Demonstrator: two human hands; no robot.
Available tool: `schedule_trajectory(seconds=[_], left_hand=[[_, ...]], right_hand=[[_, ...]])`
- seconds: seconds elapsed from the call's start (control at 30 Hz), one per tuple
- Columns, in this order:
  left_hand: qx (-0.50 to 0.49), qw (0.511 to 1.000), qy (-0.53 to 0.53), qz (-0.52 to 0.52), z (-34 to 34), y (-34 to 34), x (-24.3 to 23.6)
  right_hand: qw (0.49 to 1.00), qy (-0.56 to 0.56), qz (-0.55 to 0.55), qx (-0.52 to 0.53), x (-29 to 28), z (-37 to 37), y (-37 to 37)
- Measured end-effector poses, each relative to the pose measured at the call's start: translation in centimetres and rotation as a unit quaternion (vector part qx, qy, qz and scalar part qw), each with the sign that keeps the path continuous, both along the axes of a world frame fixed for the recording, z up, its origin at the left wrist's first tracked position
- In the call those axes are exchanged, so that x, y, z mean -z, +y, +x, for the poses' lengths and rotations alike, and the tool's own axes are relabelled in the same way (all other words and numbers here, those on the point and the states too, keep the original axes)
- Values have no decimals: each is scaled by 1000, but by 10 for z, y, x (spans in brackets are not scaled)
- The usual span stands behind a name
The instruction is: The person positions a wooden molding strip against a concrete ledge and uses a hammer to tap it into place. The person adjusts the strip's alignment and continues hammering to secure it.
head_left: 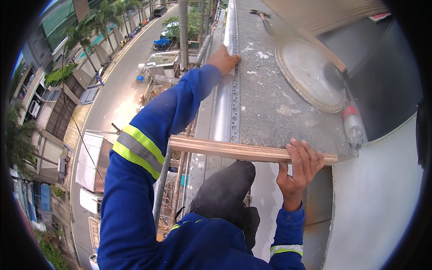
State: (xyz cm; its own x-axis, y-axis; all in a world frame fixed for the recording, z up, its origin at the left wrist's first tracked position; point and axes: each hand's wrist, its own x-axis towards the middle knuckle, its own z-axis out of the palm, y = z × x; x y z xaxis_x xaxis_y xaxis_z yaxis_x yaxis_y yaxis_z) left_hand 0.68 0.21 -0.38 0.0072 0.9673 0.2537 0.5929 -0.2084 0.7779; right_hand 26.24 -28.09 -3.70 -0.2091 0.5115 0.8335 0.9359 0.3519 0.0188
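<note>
The blue jacket is closest. The left hand touches the metal strip along the ledge, thumb out; I cannot tell how its other fingers sit. The board crosses the ledge's near end, a hammer beyond. The right hand pinches the board between thumb and fingers, near a lid and bottle.
</note>
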Motion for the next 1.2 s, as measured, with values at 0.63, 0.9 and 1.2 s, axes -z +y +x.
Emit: schedule_trajectory(seconds=[0.63,0.9,1.2], left_hand=[[-6,1000,2,8,1,3,3],[3,1000,-31,4,-1,9,7],[6,1000,-22,-19,-1,7,5]], right_hand=[[1000,6,0,-5,-2,-2,-1],[1000,0,2,-1,-3,-2,-1],[1000,4,5,-7,-1,0,0]])
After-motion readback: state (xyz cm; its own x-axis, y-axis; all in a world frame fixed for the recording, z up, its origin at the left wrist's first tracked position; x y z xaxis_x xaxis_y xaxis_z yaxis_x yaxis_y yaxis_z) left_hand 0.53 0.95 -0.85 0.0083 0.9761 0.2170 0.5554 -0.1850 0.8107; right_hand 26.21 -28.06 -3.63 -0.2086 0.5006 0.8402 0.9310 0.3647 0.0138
